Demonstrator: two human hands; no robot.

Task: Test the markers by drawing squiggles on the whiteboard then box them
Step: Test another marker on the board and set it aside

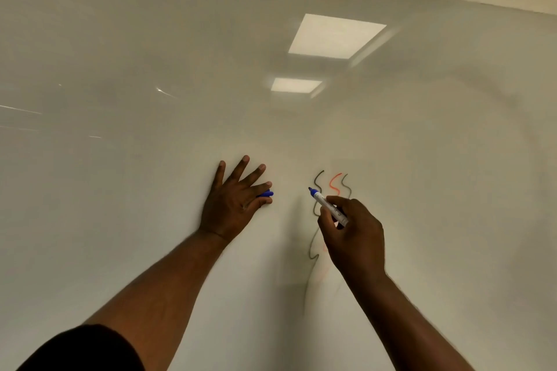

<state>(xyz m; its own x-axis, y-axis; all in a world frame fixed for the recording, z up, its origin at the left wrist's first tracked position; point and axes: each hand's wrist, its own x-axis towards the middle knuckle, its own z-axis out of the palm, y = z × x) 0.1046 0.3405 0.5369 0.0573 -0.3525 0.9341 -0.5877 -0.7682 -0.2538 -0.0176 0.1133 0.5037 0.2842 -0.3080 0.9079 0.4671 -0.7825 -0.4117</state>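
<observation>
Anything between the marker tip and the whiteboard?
Nothing visible. The right hand aims the blue marker at bare whiteboard beside the squiggles; the left hand, pinching the cap, rests well aside.

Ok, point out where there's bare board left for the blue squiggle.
Bare whiteboard: the gap between the left hand, which pinches the blue cap, and the leftmost dark squiggle; everything right of the rightmost dark squiggle. Crowded around the red squiggle between them, where the right hand holds the blue marker.
</observation>
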